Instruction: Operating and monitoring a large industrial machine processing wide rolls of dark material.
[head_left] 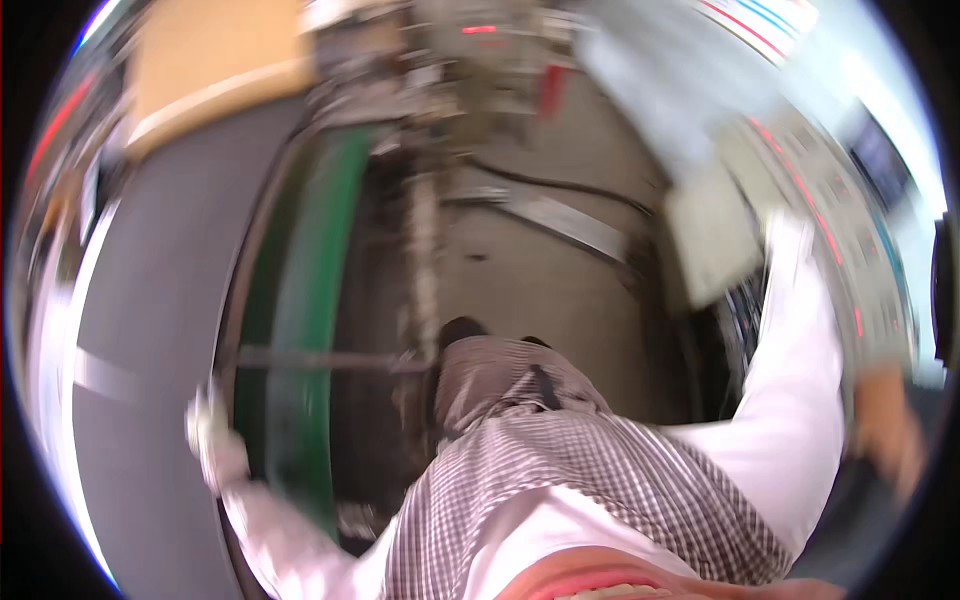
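Observation:
My left hand point(210, 430), in a white glove, is at the inner edge of a dark grey conveyor belt point(185, 270) on the left. Motion blurs its fingers, and I cannot make out anything in them. My right hand point(788, 240), also gloved in white, reaches forward on the right, by a pale cabinet panel point(712, 235). Blur hides its finger shape too, and whether it touches the panel I cannot tell.
A green roller or strip point(330, 270) runs below the belt. A cardboard-coloured box point(215, 60) sits at its far end. A metal channel point(565, 222) and a dark cable point(560, 183) lie on the floor ahead. Another person's bare hand point(890, 435) shows at far right.

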